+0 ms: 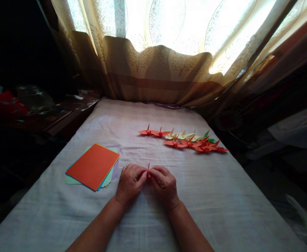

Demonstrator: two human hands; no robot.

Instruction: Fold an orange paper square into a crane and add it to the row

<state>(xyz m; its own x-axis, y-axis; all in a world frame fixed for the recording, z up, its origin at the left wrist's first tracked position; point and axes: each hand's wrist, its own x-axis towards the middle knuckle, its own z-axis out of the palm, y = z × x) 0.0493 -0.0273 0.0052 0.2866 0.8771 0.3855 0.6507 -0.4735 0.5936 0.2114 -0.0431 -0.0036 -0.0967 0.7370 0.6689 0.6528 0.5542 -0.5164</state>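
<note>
A small red-orange origami crane (pixel 148 174) is pinched between my two hands, just above the white cloth. My left hand (pixel 131 180) grips its left side with thumb and forefinger. On the other side, my right hand (pixel 164 182) holds it the same way, fingers curled. One thin point of the folded paper sticks up between the fingertips; most of the rest is hidden behind them. Beyond my hands, several finished paper cranes stand in rows: orange ones (pixel 174 144), cream ones (pixel 184 135) and a green one (pixel 208 137).
Left of my hands lies a fanned stack of coloured paper (pixel 92 167), an orange sheet on top. The white cloth (pixel 211 199) covers the flat surface. A patterned curtain (pixel 153 66) hangs at its far end. A glass jar (pixel 35 99) stands on a dark side table at left.
</note>
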